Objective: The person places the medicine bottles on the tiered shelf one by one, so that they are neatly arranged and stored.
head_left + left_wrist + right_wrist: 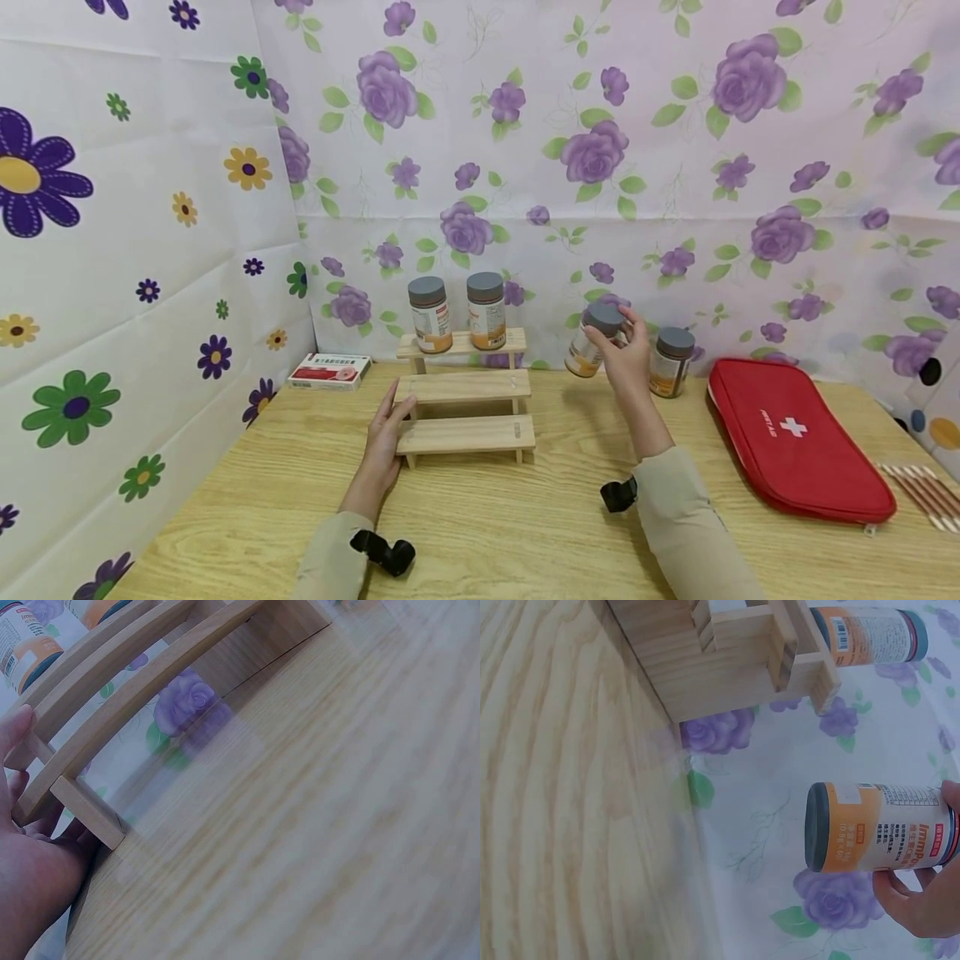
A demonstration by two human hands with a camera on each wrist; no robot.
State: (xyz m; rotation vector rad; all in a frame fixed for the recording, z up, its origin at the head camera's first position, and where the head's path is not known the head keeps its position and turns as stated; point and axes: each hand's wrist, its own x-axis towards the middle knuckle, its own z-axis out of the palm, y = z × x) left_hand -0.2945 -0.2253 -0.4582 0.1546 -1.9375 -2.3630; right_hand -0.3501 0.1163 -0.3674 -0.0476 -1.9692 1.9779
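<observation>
A three-step wooden display rack (pixel 465 433) stands on the table, and my left hand (pixel 384 450) grips its left end. In the left wrist view the thumb is up by the middle step while fingers lie around the end of the lowest one. Two grey-lidded supplement jars, a left one (pixel 431 325) and a right one (pixel 487 318), stand on the top step. My right hand (pixel 632 354) holds a third jar (pixel 582 354) near its lid, tilted and raised to the right of the rack. The right wrist view shows this jar's orange-and-white label (pixel 885 825).
Another grey-lidded jar (pixel 670 367) stands on the table behind the right hand. Farther right lies a red first aid pouch (pixel 795 450), with several cotton swabs (pixel 926 492) beside it. A small medicine box (pixel 330 372) lies left of the rack. Flowered cloth (pixel 480 167) hangs behind.
</observation>
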